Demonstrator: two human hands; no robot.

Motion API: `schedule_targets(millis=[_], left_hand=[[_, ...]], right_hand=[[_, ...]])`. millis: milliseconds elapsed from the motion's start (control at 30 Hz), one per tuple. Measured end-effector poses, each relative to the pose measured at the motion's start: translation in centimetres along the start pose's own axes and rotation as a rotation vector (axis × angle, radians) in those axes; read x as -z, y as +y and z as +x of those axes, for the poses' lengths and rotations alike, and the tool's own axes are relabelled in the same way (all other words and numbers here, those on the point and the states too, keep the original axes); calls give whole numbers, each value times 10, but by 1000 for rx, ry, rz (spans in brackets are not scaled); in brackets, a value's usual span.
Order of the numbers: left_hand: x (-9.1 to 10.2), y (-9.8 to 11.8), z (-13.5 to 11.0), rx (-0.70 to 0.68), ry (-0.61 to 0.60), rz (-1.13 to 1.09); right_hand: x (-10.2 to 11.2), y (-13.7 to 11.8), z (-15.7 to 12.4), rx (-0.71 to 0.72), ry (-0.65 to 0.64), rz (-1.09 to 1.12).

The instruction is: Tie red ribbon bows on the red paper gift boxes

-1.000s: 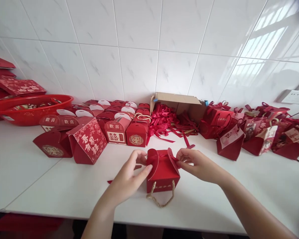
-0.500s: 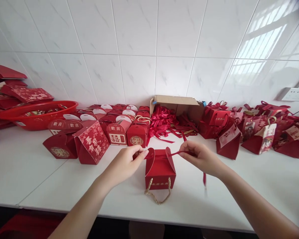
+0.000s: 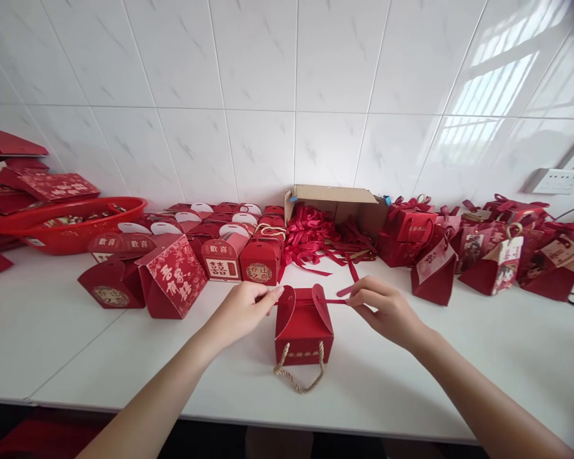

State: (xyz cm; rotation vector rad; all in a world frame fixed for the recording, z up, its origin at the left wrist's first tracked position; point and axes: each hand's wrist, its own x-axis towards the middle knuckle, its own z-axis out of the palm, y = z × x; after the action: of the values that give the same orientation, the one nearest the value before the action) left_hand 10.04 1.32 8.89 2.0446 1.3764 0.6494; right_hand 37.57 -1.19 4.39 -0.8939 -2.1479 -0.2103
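Right hand has backed off the box flap since a second ago — red ribbon now runs straight between them, and its dangling end's dropped outta sight.

Red ribbon partly covered by the left hand and right hand, with both forearms cut off at the near edge.
The fingers hide the ribbon where they pinch it, and the far side of the red box is out of sight. The pile of cartons runs off the left edge. Heaped ribbons block part of the inside of the cardboard box. The red basin's contents are too small to identify.
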Motion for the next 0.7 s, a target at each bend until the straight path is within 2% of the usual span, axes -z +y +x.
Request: schedule_targets(millis=[67,133,267,300,333,433,500,567,633,700], left_hand=[[-7,-5,1,-47,-1,23],[-10,-13,0,-73,49,36],[-7,-30,-17,-74,287,117],[-5,-33,-24,-34,275,152],[-5,-35,-32,17,213,177],[-9,-31,-53,114,-70,139],[-16,-26,-60,136,-148,68],[-23,-23,-61,174,-158,0],[-29,-26,-56,204,-183,-73],[-34,-34,-48,210,-167,-170]], right_hand=[[-8,-2,-6,-75,-134,-46],[-14,-8,-12,-185,-243,-94],[-12,-26,-25,-515,-263,-57],[-10,-31,-27,-596,-289,19],[-8,-36,-29,-674,-337,132],[-10,-46,-27,-893,-463,554],[-17,-49,-22,-1062,-420,771],[-25,-47,-17,-1194,-339,948],[-31,-43,-13,-1290,-271,1172],[-35,-38,-11,-1376,-137,1433]])
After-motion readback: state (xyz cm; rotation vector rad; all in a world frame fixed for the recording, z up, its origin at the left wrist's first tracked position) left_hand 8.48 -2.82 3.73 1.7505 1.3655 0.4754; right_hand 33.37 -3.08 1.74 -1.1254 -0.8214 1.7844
